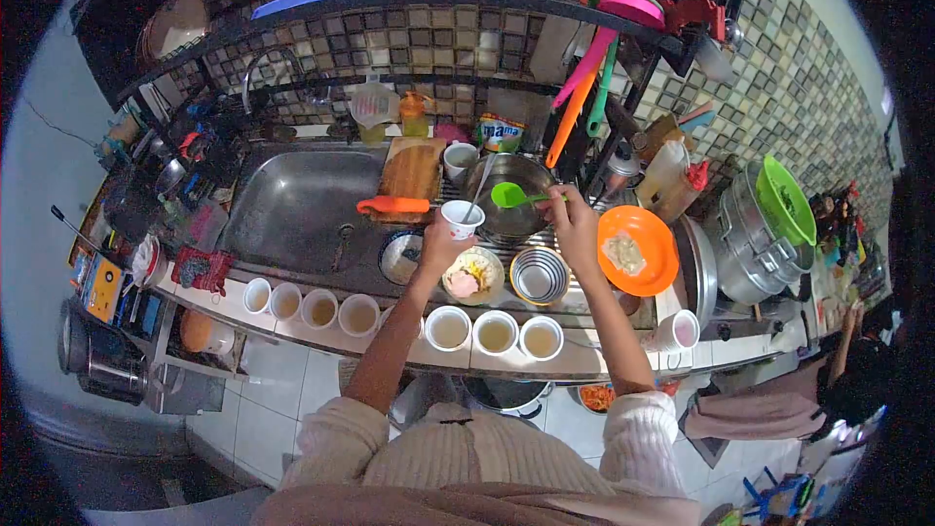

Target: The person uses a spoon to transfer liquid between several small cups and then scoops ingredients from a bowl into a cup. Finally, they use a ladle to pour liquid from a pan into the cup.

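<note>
My left hand point(445, 245) is wrapped round a white paper cup point(464, 230) with red marks on its side. A metal spoon point(481, 178) stands tilted in that cup. My right hand point(573, 222) grips the handle of a green ladle point(506, 196), whose bowl is just right of the cup, over a metal pan point(531, 173). Below the cup sits a bowl of mixed food point(484, 268) with pink and yellow pieces. Beside it is a striped bowl point(542, 276). An orange plate point(657, 258) with a pale, wet-looking piece lies right of my right hand.
Several cups of cloudy liquid point(448, 328) line the counter's front edge. At left is a steel sink point(292, 200); a cutting board point(409, 175) and orange handle point(394, 205) are beside it. Stacked cups point(679, 330) and a large pot point(745, 229) stand right. Utensils point(581, 97) hang above.
</note>
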Motion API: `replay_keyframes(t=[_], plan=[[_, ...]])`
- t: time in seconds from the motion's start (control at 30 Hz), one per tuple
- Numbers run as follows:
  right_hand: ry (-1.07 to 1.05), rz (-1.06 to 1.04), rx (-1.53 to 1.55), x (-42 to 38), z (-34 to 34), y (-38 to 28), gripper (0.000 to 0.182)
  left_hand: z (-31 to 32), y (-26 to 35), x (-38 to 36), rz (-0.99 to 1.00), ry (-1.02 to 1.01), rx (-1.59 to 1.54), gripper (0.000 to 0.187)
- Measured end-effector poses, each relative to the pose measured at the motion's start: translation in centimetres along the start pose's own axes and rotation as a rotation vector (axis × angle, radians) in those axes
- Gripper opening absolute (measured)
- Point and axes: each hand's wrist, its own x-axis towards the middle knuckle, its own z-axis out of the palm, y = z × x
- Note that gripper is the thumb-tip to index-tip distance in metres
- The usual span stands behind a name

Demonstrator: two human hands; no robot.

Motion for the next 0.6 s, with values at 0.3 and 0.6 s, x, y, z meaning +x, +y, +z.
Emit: replay_keyframes(t=[0.3, 0.6], plan=[[-0.071, -0.264, -0.026, -1.6, 0.9, -3.9, 0.013, 0.0, 0.5, 0.3, 0.076, -0.031, 0.0, 0.07], [-0.18, -0.891, -0.349, -4.1, 0.5, -3.2, 0.032, -0.1, 0.8, 0.0, 0.143, 0.072, -0.091, 0.069]])
